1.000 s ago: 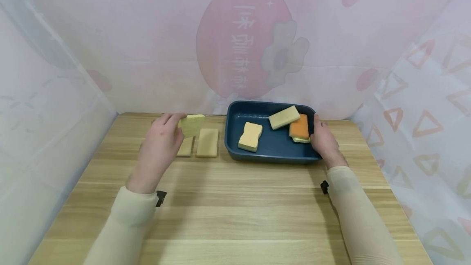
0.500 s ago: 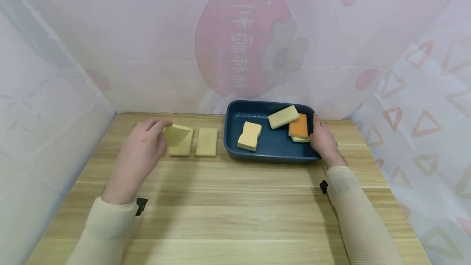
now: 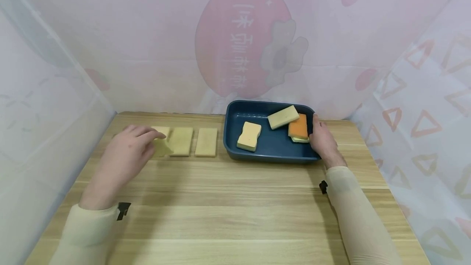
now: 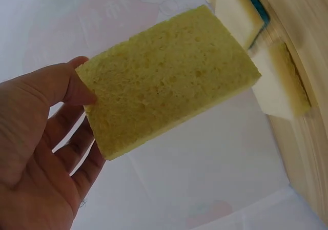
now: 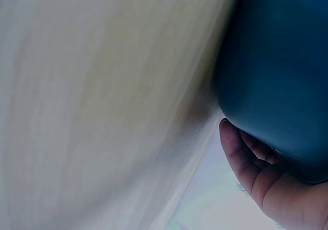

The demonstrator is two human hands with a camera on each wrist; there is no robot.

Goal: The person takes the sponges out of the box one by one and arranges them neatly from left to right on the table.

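Left hand (image 3: 126, 150) now lower and farther left over the counter (image 3: 228, 199), fingers (image 4: 77, 148) pinching yellow sponge (image 4: 169, 89) down beside two tan sponges (image 3: 193, 141), no longer raised; right hand (image 3: 321, 139) unmoved, fingers curled on rim of blue tray (image 3: 272, 156), three sponges (image 3: 249, 135) inside

Setup is a light wooden table (image 3: 235, 216) with a plank-style grain, boxed in on three sides by thin see-through curtains (image 3: 110, 44). The back one has a big pink strawberry print (image 3: 235, 40) with mirrored white lettering, the right one (image 3: 427, 105) orange triangle outlines. Lighting's soft and even.
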